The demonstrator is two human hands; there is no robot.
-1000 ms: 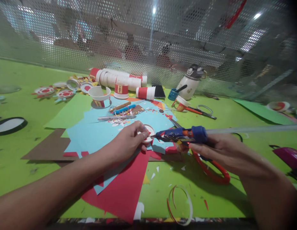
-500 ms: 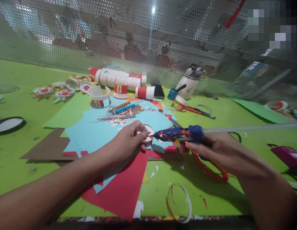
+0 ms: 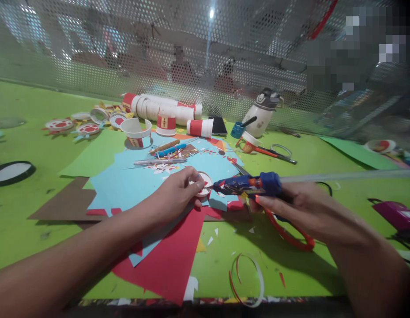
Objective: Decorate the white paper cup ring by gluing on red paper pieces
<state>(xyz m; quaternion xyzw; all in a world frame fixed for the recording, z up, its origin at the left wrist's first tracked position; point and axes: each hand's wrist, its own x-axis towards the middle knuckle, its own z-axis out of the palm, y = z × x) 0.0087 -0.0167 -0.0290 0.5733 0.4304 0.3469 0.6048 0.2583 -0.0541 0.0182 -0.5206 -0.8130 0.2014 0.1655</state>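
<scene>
My left hand pinches the rim of a small round white paper cup base with red bits on it, above the light blue paper. My right hand is wrapped round a dark blue hot glue gun. A long clear glue stick runs out of the gun's back. The nozzle tip meets the white disc close to my left thumb. A small red light glows near my right fingertips. Below the gun lie scissors with orange-red handles, partly hidden by my right hand.
A craft knife and pens lie among paper scraps. Behind them are paper cups, decorated discs, a phone and a bottle before a perforated metal screen. Red paper lies in front; a purple case is right.
Both hands stay nearly where they were, with the glue gun's tip still at the white disc. The view has shifted only very slightly.
</scene>
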